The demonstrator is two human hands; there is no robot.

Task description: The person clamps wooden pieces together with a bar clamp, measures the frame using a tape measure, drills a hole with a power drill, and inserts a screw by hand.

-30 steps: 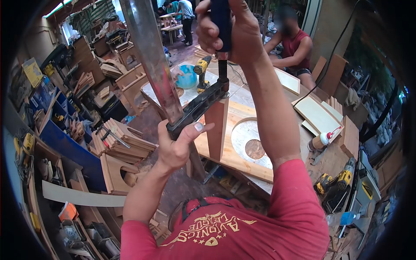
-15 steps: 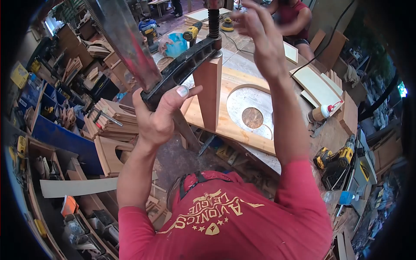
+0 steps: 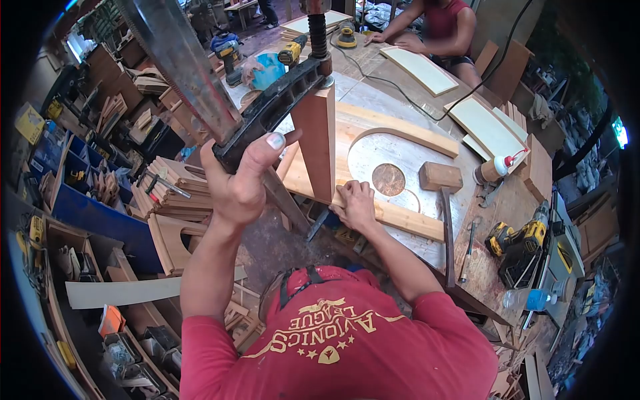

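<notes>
My left hand (image 3: 241, 175) is wrapped round the black arm of a large bar clamp (image 3: 273, 100), its thumb across the front. The clamp's screw presses on the top of an upright reddish wooden board (image 3: 319, 140). Low beside that board, my right hand (image 3: 357, 205) rests with curled fingers on the near edge of a light wooden panel (image 3: 410, 221) with a large rounded cutout. Whether its fingers grip the edge is hard to tell. A wooden mallet (image 3: 441, 177) lies right of the cutout.
A glue bottle (image 3: 491, 169), pale framed panels (image 3: 487, 127) and a yellow drill (image 3: 527, 235) are on the right. A co-worker (image 3: 447, 30) sits across the table. Another drill (image 3: 292, 51) stands beyond the clamp. Stacked wooden parts (image 3: 175, 190) lie at the left.
My right hand has let go of the clamp's handle and come down to the panel's near edge. My left hand and the clamp have shifted left in view. The mallet has come into sight.
</notes>
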